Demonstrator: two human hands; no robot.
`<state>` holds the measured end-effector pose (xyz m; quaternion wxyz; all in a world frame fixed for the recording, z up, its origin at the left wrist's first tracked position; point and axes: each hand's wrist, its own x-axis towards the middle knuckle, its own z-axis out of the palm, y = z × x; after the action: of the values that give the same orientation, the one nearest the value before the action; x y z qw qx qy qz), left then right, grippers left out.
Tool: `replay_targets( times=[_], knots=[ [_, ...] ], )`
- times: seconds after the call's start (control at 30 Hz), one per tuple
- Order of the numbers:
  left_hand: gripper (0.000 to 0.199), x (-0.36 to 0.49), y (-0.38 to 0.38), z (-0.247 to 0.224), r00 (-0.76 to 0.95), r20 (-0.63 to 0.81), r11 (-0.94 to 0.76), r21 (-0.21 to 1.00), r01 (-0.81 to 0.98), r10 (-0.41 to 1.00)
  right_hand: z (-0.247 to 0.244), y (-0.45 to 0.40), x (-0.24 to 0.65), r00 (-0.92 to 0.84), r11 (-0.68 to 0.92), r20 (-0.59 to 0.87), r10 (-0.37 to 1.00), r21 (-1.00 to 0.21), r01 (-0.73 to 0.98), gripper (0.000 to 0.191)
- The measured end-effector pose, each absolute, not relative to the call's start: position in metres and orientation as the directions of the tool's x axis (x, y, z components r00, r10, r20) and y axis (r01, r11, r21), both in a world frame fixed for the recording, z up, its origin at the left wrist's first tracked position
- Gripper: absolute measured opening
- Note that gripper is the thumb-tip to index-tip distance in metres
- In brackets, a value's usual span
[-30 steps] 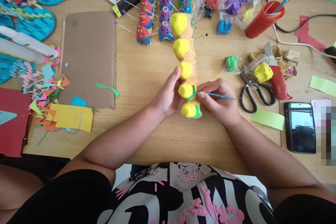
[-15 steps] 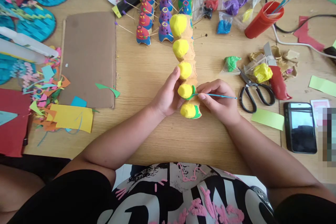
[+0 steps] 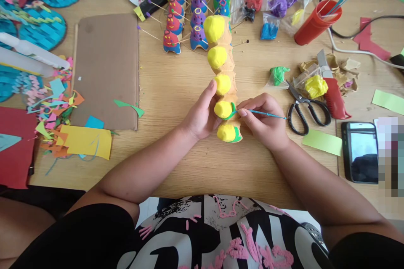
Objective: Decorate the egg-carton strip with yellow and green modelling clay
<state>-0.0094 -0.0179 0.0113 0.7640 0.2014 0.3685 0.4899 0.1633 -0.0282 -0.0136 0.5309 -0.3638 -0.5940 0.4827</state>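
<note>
My left hand grips the lower left side of a cardboard egg-carton strip, thumb on top near the middle bump. Yellow clay covers its several bumps. Green clay lies on the right side of the lowest bump, and more green edges the bump above. In my right hand a thin blue stick is pinched, its tip at that upper green clay. The fingers under the strip are partly hidden.
Painted bump strips with pins stand behind. Black scissors, bagged green clay, a red cup and a phone are on the right. A cardboard sheet and paper scraps lie left.
The blue stick's tip has shifted slightly to the right along the green clay. The strip and my left hand stay almost in place.
</note>
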Motion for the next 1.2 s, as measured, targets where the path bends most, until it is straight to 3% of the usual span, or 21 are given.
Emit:
replay_targets(
  times=[0.13,0.43,0.73,1.2],
  knots=[
    [0.041,-0.012,-0.0162,0.0081,0.294,-0.3,0.42,0.649,-0.634,0.907,-0.0085,-0.0273,0.1631,-0.205,0.231,0.254,0.945,-0.964,-0.128,0.024],
    [0.042,-0.0113,-0.0184,0.0096,0.297,-0.275,0.404,0.65,-0.644,0.915,-0.0071,-0.0257,0.164,-0.221,0.213,0.245,0.944,-0.964,-0.159,0.022],
    [0.053,-0.0093,-0.018,0.0133,0.233,-0.416,0.474,0.705,-0.529,0.879,-0.0107,-0.0269,0.161,-0.173,0.238,0.26,0.95,-0.962,-0.135,0.023],
    [0.049,-0.0118,-0.0186,0.008,0.334,-0.279,0.432,0.656,-0.619,0.901,-0.0106,-0.0263,0.1597,-0.159,0.211,0.231,0.96,-0.968,-0.135,0.031]
  ],
)
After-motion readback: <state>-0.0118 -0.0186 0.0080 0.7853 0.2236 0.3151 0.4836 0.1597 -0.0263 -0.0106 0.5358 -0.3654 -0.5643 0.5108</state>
